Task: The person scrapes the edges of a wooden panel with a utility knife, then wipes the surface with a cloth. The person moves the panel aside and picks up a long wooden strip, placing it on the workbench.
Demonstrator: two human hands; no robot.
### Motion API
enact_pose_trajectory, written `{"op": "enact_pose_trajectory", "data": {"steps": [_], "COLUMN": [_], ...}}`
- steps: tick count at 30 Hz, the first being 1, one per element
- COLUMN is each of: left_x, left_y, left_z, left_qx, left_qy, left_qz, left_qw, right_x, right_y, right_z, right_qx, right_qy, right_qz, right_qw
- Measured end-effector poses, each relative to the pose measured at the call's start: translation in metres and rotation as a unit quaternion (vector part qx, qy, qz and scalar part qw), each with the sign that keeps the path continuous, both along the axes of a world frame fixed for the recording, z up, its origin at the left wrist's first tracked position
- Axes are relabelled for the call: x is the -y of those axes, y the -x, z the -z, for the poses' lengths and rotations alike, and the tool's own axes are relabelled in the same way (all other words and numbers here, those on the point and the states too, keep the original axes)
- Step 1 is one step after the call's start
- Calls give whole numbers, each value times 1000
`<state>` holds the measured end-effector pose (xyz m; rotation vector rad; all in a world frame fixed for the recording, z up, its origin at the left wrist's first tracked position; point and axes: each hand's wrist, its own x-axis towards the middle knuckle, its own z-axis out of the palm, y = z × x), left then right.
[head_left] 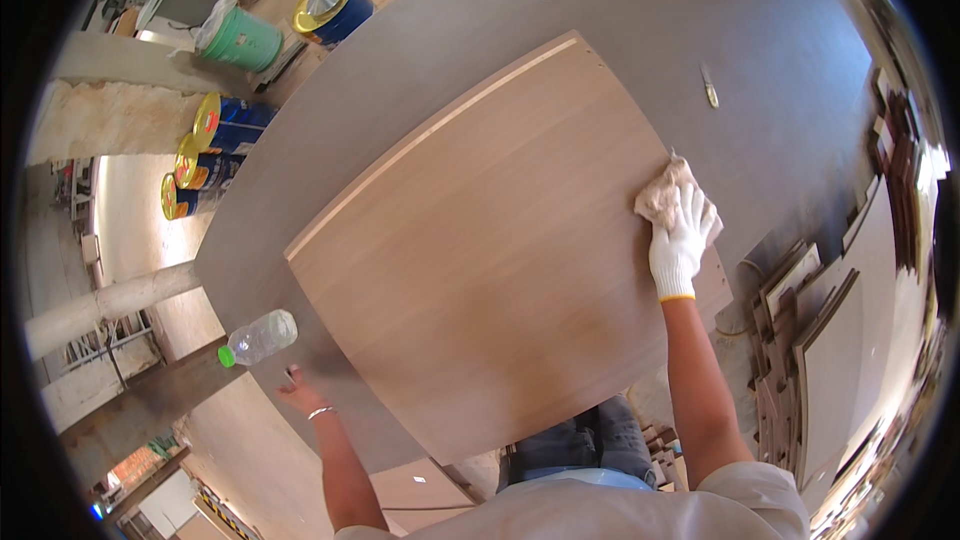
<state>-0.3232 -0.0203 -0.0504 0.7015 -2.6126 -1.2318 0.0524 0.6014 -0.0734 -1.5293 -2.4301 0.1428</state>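
Note:
A large wood-grain panel (480, 240) with a pale strip along its far-left edge lies flat on the grey tabletop (420, 90). At the panel's right edge my right hand (682, 235), in a white knitted glove, presses a crumpled beige rag (660, 198) against the surface. My bare left hand (305, 397) has a bracelet at the wrist and is off the panel, over the table's left edge. Its fingers look parted, with nothing plainly held in them. Just beyond it lies a clear plastic bottle (265, 336) with a green cap, tipped on its side.
A small utility knife (709, 87) rests on the tabletop at the far right. Stacked boards (845, 340) lean beyond the right edge. Blue and gold drums (228, 125) and a green bucket (242, 38) stand on the floor at the left.

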Motion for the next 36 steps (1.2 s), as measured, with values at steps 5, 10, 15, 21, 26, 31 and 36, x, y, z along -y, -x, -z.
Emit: {"op": "enact_pose_trajectory", "data": {"steps": [5,10,15,21,26,31,36], "left_x": [38,-14,13,-20,-36,-145,-321], "left_y": [54,75,92,102,88,27,-85], "left_z": [-18,-13,-13,-29,-61,-81,-89], "left_qx": [-79,3,-30,10,-102,-39,-23], "left_qy": [-92,-120,-108,-89,-57,103,219], "left_qz": [39,109,43,5,137,397,554], "left_qw": [992,987,993,996,984,911,803], "right_x": [-73,-114,-40,22,-39,17,48], "right_y": [123,147,16,-80,49,135,70], "right_z": [-25,-11,-45,-61,-73,-38,-40], "right_qx": [-106,-94,-120,-17,-225,-420,-676], "right_qy": [-57,-27,-47,-2,184,216,685], "right_qz": [-190,-166,-144,26,-22,-140,162], "right_qw": [974,981,981,1000,957,870,220]}}
